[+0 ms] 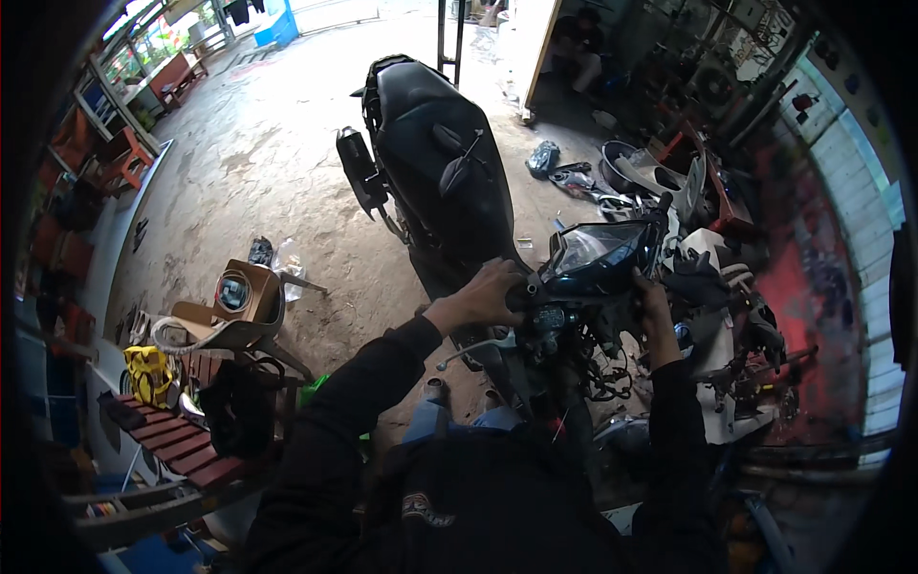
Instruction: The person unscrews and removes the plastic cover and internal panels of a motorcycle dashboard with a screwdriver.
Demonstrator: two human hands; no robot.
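Note:
A motorcycle headlight unit [602, 256], with a clear lens and a glossy dark housing, sits tilted above the front of a partly stripped motorcycle. My right hand [652, 301] grips the housing's right edge, thumb up along its side. At the opposite corner my left hand [486, 295] has its fingers bent over the dark edge; the fingertips are partly lost in shadow. Beneath the unit, loose wiring [612, 375] and bare metal parts show. A lever [469, 354] sticks out below my left hand. Farther off is the black seat [435, 105], with mirrors [461, 163] lying on it.
An exhaust muffler [359, 165] juts out left of the seat. Motorcycle parts and panels [703, 182] crowd the floor on the right. On the left stand a chair with a cardboard box [251, 287] and a slatted bench [182, 440]. Another person [579, 43] sits in the far doorway.

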